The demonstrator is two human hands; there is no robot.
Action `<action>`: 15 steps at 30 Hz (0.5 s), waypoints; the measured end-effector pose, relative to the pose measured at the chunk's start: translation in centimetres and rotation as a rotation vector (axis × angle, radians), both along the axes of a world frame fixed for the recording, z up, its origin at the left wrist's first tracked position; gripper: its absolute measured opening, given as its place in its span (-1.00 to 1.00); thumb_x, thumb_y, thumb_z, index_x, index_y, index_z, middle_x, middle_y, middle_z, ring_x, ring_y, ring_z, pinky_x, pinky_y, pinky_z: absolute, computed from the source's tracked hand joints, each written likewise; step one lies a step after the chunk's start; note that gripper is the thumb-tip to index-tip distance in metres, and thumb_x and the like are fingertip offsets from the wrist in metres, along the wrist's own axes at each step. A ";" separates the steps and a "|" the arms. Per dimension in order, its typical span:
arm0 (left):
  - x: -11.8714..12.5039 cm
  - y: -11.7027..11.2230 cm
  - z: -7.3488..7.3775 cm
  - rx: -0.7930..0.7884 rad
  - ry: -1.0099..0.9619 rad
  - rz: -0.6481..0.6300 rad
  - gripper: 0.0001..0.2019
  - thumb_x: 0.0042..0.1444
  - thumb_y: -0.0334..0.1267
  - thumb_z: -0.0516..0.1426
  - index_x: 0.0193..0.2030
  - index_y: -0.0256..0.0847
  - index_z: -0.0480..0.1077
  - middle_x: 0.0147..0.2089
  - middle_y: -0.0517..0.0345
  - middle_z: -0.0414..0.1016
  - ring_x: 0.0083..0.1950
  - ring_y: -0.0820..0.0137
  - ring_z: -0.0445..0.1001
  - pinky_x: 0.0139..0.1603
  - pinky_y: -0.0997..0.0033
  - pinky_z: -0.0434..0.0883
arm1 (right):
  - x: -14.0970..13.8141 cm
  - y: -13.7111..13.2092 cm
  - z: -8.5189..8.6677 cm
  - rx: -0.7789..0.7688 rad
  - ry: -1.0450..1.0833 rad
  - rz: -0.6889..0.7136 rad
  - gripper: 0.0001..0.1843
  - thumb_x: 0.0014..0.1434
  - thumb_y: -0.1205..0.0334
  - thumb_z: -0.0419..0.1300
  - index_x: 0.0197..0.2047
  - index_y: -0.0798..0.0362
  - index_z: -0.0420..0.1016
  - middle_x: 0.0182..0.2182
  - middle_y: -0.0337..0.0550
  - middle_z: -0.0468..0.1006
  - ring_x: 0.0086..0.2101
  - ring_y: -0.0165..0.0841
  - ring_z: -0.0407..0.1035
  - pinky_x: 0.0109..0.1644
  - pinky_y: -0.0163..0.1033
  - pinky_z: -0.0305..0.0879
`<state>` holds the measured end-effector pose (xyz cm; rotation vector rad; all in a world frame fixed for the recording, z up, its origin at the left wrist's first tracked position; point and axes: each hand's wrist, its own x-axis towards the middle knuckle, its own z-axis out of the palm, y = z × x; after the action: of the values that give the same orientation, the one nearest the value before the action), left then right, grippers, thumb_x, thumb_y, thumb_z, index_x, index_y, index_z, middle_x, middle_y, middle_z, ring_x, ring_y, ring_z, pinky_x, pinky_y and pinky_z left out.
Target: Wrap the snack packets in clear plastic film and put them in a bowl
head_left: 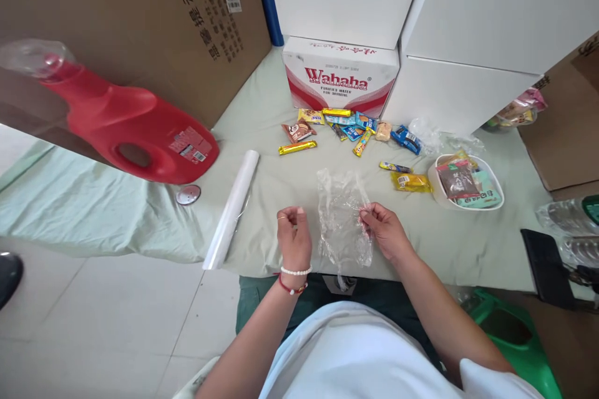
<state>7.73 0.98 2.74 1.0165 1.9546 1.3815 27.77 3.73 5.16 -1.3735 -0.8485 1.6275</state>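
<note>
A crumpled clear plastic bag (341, 215) lies on the pale green cloth (116, 212) in front of me. My right hand (386, 232) pinches the bag's right edge with thumb and fingers. My left hand (293, 238), with bead bracelets at the wrist, hovers just left of the bag with its fingers curled in a pinch; whether anything is in them I cannot make out. A roll of clear plastic bags (233, 209) lies to the left of my left hand.
Several snack packets (344, 128) lie scattered before a Wahaha water carton (339, 75). A white bowl (465, 184) with packets sits at right. A red detergent jug (126, 124) lies at left by a large cardboard box (140, 12). White cabinets stand behind.
</note>
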 end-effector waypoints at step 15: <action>-3.2 1.0 -0.8 -0.249 -0.096 -0.054 -0.80 0.09 -0.10 0.21 -0.22 -0.15 0.40 -0.36 0.19 0.48 -0.45 0.40 0.44 -0.38 0.39 0.39 | 1.6 0.2 -3.5 0.155 -0.345 -0.084 -0.61 0.11 -0.12 0.35 -0.12 -0.06 0.43 -0.53 -0.39 0.39 -0.55 -0.34 0.29 -0.49 -0.25 0.21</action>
<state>4.53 2.01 1.96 0.8635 1.9554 1.1034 29.40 3.94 1.68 -1.5802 -1.0763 1.2507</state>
